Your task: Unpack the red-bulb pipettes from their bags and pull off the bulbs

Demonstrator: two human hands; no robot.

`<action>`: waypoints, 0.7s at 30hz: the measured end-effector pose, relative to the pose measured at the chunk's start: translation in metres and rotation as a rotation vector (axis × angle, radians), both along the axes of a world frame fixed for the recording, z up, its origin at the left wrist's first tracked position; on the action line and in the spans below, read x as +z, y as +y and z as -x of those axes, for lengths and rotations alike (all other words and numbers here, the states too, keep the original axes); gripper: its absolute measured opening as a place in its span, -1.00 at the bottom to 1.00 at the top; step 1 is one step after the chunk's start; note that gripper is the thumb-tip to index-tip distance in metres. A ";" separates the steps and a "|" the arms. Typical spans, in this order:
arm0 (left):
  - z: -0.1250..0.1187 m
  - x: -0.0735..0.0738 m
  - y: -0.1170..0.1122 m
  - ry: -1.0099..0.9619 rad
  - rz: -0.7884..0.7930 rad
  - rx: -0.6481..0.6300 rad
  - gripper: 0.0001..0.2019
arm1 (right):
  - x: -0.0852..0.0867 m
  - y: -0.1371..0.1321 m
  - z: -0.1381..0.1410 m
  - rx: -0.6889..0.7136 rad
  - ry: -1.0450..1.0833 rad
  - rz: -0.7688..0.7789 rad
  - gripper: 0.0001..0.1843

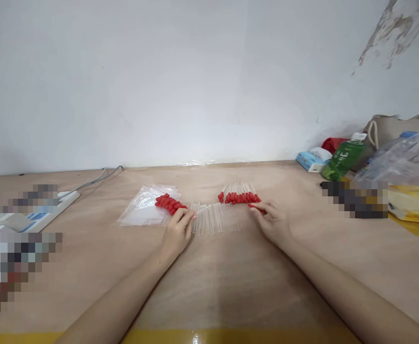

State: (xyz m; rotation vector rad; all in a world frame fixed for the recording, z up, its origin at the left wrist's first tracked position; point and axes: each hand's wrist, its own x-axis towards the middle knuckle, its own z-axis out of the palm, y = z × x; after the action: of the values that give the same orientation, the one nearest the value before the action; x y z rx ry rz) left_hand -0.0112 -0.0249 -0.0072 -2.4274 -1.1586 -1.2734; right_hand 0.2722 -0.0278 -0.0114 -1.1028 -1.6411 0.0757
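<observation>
My left hand (178, 230) has its fingers pinched at the left end of a row of thin clear tubes (216, 220), and one slanting tube appears to be in its grip. Against its fingertips lies a pile of red rubber bulbs (169, 203), partly on clear plastic bags (141, 208). My right hand (272, 222) pinches a red rubber bulb (255, 205) between thumb and fingers; whether a tube is joined to it I cannot tell. Just beyond it, droppers (240, 196) with red bulbs lie side by side, their clear tubes pointing toward the wall.
On the left are a white power strip (53, 210) with a grey cable (94, 180) and blurred-out items. At the right stand a tissue pack (309, 161), a green bottle (343, 157), a bag (384, 129) and plastic packaging (406, 157). A white wall (195, 86) bounds the table behind.
</observation>
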 end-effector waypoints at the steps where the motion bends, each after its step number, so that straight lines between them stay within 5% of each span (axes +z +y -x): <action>1: -0.001 -0.002 0.003 0.002 0.012 0.019 -0.71 | 0.000 0.006 -0.005 -0.070 0.078 0.027 -0.73; 6: -0.010 -0.008 0.014 0.049 0.031 0.111 -0.65 | -0.008 0.036 -0.040 -0.326 0.285 0.237 -0.60; 13: -0.014 -0.005 0.012 0.077 0.040 0.010 -0.81 | -0.023 0.053 -0.068 -0.361 0.145 0.555 -0.65; 21: -0.013 0.007 0.000 0.134 0.089 -0.077 -0.64 | -0.024 0.054 -0.069 -0.326 0.021 0.570 -0.63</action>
State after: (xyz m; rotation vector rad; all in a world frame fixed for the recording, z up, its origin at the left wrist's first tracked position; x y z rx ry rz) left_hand 0.0018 -0.0253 -0.0005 -2.5997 -1.1195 -1.0814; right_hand 0.3411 0.0261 -0.0352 -1.7822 -1.4331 0.3569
